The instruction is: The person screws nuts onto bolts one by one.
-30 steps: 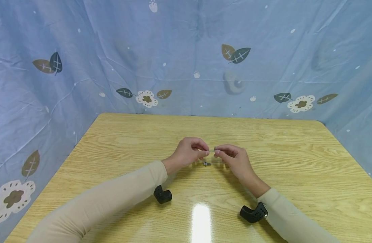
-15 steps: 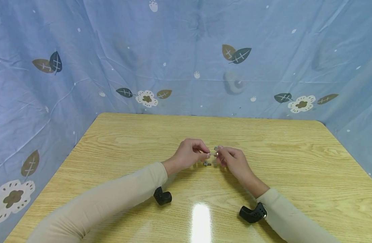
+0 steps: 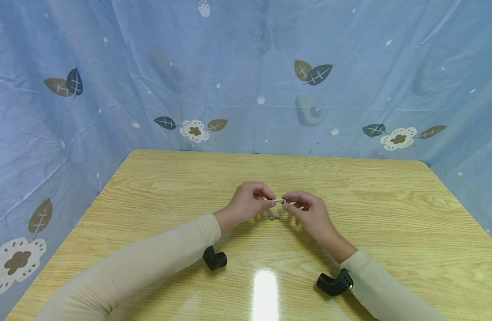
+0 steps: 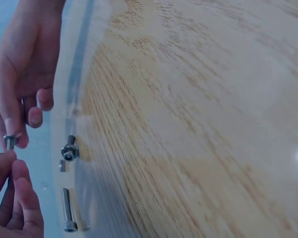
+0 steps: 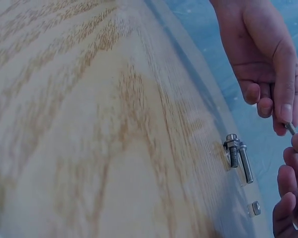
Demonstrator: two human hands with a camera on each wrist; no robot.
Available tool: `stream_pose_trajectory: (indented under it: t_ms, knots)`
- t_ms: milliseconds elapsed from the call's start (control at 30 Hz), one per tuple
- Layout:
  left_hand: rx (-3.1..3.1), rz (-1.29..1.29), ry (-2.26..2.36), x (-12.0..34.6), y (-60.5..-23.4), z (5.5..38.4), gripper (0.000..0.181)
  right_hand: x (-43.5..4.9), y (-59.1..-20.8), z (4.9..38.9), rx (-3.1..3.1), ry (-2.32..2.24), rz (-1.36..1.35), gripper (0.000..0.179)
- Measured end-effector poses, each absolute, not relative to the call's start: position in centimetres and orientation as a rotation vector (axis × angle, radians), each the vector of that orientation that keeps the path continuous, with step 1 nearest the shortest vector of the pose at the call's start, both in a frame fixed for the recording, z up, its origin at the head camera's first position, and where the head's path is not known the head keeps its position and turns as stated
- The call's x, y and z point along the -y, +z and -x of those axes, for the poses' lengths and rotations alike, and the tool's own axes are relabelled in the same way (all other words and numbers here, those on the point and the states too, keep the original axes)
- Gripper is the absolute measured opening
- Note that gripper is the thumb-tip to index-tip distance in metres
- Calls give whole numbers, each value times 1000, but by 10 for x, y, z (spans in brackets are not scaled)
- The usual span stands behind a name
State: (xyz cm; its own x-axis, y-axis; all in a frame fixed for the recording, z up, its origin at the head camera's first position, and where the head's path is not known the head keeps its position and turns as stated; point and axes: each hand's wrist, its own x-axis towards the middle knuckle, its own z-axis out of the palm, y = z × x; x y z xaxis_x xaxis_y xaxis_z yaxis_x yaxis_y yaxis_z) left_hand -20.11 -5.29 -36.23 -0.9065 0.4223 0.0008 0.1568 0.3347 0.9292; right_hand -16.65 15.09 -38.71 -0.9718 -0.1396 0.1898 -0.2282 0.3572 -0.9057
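Left hand (image 3: 250, 201) and right hand (image 3: 313, 213) meet above the table's middle, with a thin silvery bolt (image 3: 279, 200) lying sideways between them. Thumb and index finger of the left hand pinch its shank. At the wider end, which shows as a flanged piece, the right thumb and fingertips pinch it. Just below the hands lies a short bolt (image 3: 274, 217) with a nut and washer on it. The left wrist view also shows a small loose nut (image 4: 62, 166) and a longer socket-head bolt (image 4: 67, 208) on the wood, close to the hands.
The wood-grain table (image 3: 169, 178) reaches back to a blue curtain (image 3: 246, 67) with leaf and flower prints. Black wrist mounts (image 3: 215, 259) hang below both sleeves. A bright light reflection (image 3: 265, 294) shows on the front of the tabletop.
The right fingers dipped lower around the bolt's end half a second ago, then came back up to pinch it. The left hand stays nearly in place, and the short bolt has not moved.
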Motion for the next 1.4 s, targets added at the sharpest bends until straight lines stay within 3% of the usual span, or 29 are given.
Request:
stream_pose_trajectory:
  t_ms: [333,1400]
  knots:
    - [-2305,-465,1589,53,-360,200,18,-150,-387,165,2479,1688,-304,24]
    - [-2276,-455,1607,53,-361,198,20,-149,-387,164,2474,1680,-313,20]
